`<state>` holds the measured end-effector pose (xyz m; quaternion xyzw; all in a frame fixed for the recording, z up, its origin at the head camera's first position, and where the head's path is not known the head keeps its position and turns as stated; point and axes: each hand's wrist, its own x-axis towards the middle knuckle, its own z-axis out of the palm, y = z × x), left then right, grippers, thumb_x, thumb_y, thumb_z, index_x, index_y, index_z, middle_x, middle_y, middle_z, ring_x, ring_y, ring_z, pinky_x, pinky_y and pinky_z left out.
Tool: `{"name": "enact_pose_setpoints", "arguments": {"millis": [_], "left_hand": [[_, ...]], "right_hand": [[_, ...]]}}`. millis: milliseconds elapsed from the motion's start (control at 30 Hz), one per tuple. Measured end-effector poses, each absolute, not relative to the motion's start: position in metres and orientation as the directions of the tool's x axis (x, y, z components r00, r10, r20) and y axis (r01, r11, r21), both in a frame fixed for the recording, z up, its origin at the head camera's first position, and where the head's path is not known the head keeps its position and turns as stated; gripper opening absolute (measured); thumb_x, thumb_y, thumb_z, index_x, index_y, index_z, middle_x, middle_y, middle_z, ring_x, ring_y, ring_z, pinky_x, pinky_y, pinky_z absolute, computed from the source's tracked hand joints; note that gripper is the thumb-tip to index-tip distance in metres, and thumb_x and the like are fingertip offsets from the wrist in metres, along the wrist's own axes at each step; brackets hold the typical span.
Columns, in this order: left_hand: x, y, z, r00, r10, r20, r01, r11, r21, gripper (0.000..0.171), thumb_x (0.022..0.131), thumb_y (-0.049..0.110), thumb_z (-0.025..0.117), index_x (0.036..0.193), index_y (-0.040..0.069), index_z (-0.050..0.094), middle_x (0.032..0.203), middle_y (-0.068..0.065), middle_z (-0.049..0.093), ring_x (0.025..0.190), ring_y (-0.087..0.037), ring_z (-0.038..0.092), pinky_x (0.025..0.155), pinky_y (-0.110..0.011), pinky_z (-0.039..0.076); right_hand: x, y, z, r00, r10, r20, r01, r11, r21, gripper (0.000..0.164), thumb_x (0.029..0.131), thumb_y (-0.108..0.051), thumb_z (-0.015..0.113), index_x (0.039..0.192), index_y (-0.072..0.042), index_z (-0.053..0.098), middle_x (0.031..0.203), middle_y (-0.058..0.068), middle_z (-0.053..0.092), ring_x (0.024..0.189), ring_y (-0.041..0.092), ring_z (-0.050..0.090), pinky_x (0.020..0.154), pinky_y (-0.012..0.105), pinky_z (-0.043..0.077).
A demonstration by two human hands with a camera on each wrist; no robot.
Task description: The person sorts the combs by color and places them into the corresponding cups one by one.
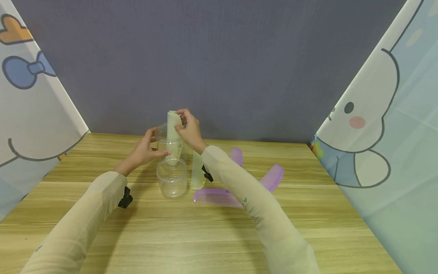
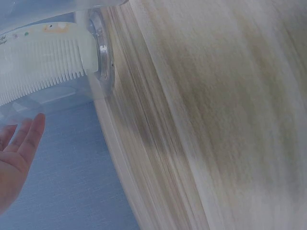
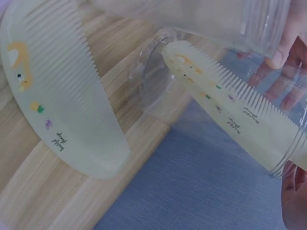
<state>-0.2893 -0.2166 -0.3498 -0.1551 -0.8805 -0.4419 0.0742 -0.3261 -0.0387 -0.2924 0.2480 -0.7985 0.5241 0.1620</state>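
My right hand [image 1: 191, 129] pinches the upper end of a pale green comb [image 1: 173, 127]. The comb stands with its lower part inside a clear plastic jar [image 1: 159, 137]; in the right wrist view a printed pattern shows doubled, and I cannot tell whether a second comb is there. My left hand [image 1: 145, 150] holds that jar from the left, thumb in front and fingers at the far side. In front stands another clear jar [image 1: 172, 184], upright. Just right of the jars lies a further pale green comb [image 1: 197, 173], showing an animal and lettering in the right wrist view.
Purple combs lie under and beside my right forearm: one toothed comb [image 1: 215, 198] near the front, another [image 1: 273, 178] to the right and one [image 1: 237, 156] farther back. A grey-blue panel [image 1: 219, 68] rises behind the wooden table [image 1: 171, 239]; cartoon-printed cloths flank both sides.
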Motion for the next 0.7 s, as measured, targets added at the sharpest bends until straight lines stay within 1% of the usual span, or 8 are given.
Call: {"name": "enact_pose_setpoints", "arguments": {"millis": [267, 367, 500, 600, 700], "left_hand": [[-0.2908, -0.2168, -0.3504, -0.94, 0.206, 0.274, 0.342, 0.56, 0.754, 0.103, 0.073, 0.03, 0.077, 0.143, 0.0, 0.008, 0.143, -0.027, 0.028, 0.125, -0.048, 0.034, 0.09, -0.054, 0.047], [-0.2902, -0.2165, -0.3503, -0.94, 0.206, 0.273, 0.342, 0.56, 0.755, 0.103, 0.073, 0.03, 0.077, 0.143, 0.0, 0.008, 0.143, -0.027, 0.027, 0.125, -0.048, 0.034, 0.09, -0.054, 0.047], [-0.2902, -0.2164, -0.3495, -0.94, 0.209, 0.271, 0.342, 0.561, 0.753, 0.103, 0.074, 0.03, 0.076, 0.143, -0.001, 0.007, 0.143, -0.027, 0.027, 0.125, -0.048, 0.034, 0.09, -0.054, 0.047], [-0.29, -0.216, -0.3486, -0.94, 0.211, 0.269, 0.342, 0.56, 0.754, 0.103, 0.074, 0.03, 0.076, 0.143, -0.001, 0.006, 0.143, -0.027, 0.027, 0.125, -0.049, 0.033, 0.09, -0.054, 0.046], [-0.2896, -0.2158, -0.3482, -0.939, 0.211, 0.27, 0.342, 0.556, 0.758, 0.103, 0.074, 0.029, 0.076, 0.143, -0.001, 0.006, 0.143, -0.027, 0.026, 0.126, -0.049, 0.033, 0.09, -0.054, 0.046]], "right_hand": [[-0.3254, -0.0387, -0.2929, -0.832, -0.246, 0.498, -0.555, 0.382, -0.739, 0.038, 0.079, 0.005, 0.064, 0.114, -0.006, 0.054, 0.098, 0.011, 0.062, 0.083, 0.017, 0.058, 0.065, 0.014, 0.047], [-0.3264, -0.0381, -0.2931, -0.82, -0.248, 0.515, -0.571, 0.388, -0.723, 0.039, 0.078, 0.006, 0.064, 0.114, -0.005, 0.054, 0.098, 0.012, 0.062, 0.084, 0.019, 0.059, 0.068, 0.015, 0.048], [-0.3286, -0.0368, -0.2939, -0.803, -0.246, 0.543, -0.595, 0.395, -0.7, 0.039, 0.078, 0.007, 0.064, 0.114, -0.004, 0.053, 0.096, 0.013, 0.062, 0.086, 0.021, 0.059, 0.075, 0.024, 0.052], [-0.3299, -0.0357, -0.294, -0.799, -0.245, 0.55, -0.599, 0.411, -0.687, 0.038, 0.079, 0.005, 0.064, 0.114, -0.004, 0.053, 0.096, 0.013, 0.061, 0.086, 0.02, 0.059, 0.077, 0.029, 0.053], [-0.3308, -0.0353, -0.2936, -0.801, -0.242, 0.547, -0.594, 0.426, -0.682, 0.038, 0.079, 0.004, 0.065, 0.115, -0.003, 0.053, 0.1, 0.012, 0.061, 0.088, 0.02, 0.059, 0.077, 0.025, 0.052]]}}
